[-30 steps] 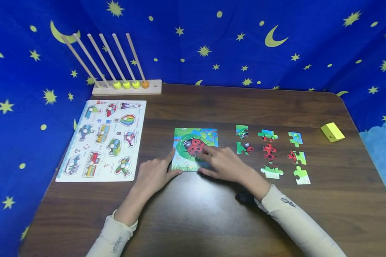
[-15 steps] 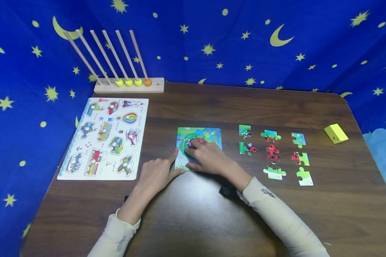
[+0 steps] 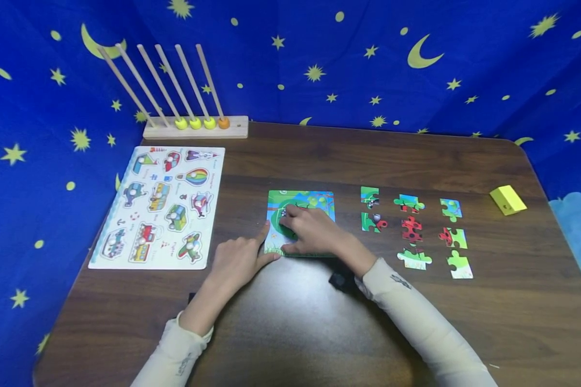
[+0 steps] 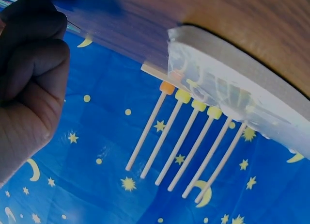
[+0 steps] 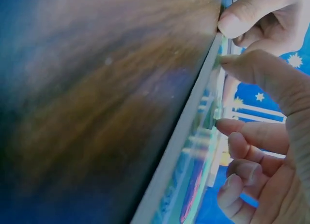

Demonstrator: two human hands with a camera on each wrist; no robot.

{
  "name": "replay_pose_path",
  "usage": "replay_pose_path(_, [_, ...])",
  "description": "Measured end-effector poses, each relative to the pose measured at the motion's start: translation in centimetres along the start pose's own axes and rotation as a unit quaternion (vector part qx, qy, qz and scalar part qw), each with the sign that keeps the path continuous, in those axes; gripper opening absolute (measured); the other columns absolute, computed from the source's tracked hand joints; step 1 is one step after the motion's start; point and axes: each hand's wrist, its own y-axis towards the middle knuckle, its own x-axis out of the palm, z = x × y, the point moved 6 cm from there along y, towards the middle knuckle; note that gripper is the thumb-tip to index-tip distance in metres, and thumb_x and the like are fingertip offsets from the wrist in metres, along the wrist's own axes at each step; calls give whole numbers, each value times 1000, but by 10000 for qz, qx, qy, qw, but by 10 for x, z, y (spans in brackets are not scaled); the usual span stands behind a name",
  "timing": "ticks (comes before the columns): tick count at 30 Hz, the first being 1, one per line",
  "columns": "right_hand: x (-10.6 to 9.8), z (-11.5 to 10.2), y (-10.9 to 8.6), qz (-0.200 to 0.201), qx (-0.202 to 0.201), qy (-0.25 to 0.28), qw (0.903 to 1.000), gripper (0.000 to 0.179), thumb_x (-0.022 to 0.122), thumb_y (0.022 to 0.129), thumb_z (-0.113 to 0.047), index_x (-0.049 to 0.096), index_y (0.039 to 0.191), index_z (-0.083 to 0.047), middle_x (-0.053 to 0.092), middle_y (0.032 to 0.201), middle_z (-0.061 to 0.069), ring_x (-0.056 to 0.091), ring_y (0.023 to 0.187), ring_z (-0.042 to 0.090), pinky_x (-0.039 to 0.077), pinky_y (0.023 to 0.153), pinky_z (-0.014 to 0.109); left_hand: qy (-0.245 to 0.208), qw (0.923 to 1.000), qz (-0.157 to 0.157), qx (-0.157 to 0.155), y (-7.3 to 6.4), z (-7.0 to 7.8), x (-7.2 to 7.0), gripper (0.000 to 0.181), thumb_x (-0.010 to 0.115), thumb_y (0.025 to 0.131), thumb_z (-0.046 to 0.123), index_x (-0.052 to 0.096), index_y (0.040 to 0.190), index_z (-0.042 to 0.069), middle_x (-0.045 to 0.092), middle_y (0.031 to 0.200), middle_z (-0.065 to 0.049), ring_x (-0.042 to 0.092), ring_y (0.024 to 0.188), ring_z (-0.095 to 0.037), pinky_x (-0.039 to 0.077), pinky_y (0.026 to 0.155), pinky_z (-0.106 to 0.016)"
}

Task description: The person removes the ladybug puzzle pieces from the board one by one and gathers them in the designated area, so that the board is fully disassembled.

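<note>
A square ladybug picture board (image 3: 277, 232) lies on the table in the head view, its middle covered by my right hand (image 3: 312, 231). That hand's index fingertip touches the picture and its thumb sits near the front edge. In the right wrist view the right hand's other fingers (image 5: 242, 178) bend loosely beside the board (image 5: 186, 173). My left hand (image 3: 237, 260) rests at the board's front left corner, index finger along the left side and thumb at the front edge. Its remaining fingers fold inward in the left wrist view. Right of the board lie several ladybug jigsaw pieces (image 3: 411, 228).
A white peg puzzle (image 3: 164, 207) with vehicle pictures lies at the left. Behind it stands a wooden rack (image 3: 196, 129) with upright rods and a few yellow and orange beads. A yellow block (image 3: 508, 200) sits far right. A blue star-patterned cloth (image 3: 339, 64) hangs behind the table.
My right hand has slid left across the picture from the ladybug's body to its head side. The left hand keeps its place at the corner. The head view has shifted slightly.
</note>
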Motion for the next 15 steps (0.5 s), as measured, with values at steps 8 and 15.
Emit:
replay_pose_path(8, [-6, 5, -6, 145, -122, -196, 9996, 55, 76, 78, -51, 72, 113, -8, 61, 97, 3, 47, 63, 9, 45, 51, 27, -2, 10000, -6, 30, 0, 0, 0, 78, 61, 90, 61, 40, 152, 17, 44, 48, -1, 37, 44, -15, 29, 42, -30])
replay_pose_path(15, [-22, 17, -31, 246, 24, -30, 9997, 57, 79, 77, -48, 71, 116, -7, 58, 95, 4, 41, 56, 8, 35, 47, 22, -20, 9999, -99, -16, 1, 0, 1, 79, 62, 90, 60, 40, 152, 17, 44, 48, -2, 39, 46, -16, 30, 44, -31])
